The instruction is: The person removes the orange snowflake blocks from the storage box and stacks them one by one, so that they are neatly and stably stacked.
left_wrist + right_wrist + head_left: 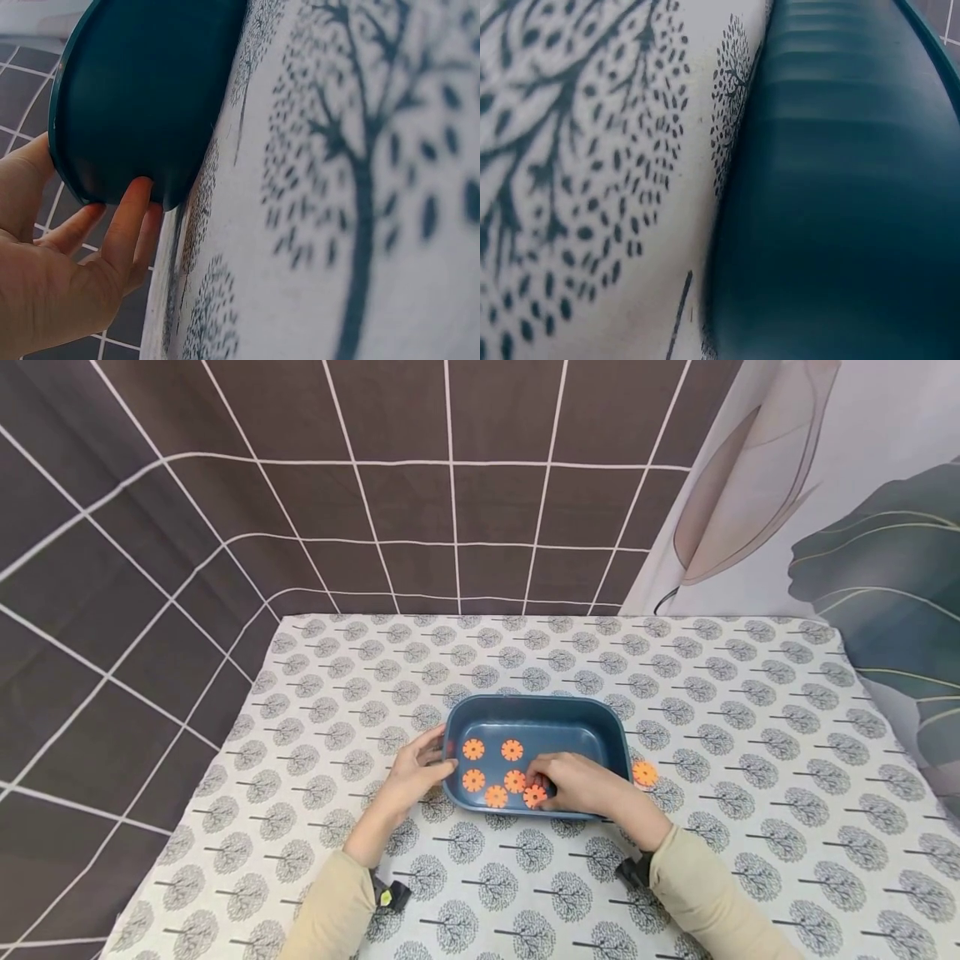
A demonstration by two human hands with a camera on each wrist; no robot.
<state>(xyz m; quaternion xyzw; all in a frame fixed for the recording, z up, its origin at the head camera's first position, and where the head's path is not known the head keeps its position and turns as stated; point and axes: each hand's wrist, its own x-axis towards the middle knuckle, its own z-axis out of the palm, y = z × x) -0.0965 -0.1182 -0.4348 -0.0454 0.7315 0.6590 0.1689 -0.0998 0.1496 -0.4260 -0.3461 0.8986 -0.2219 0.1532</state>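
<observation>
head: the right hand (581,787) pinches an orange disc (535,797) by the near wall of the blue tub (577,739), which runs long left-to-right; a loose disc (644,773) lies outside its right end, nearer that hand

left wrist: the left hand (71,285), partly spread, holds the tub's end

right wrist: tub and cloth (660,247), no fingers visible
</observation>
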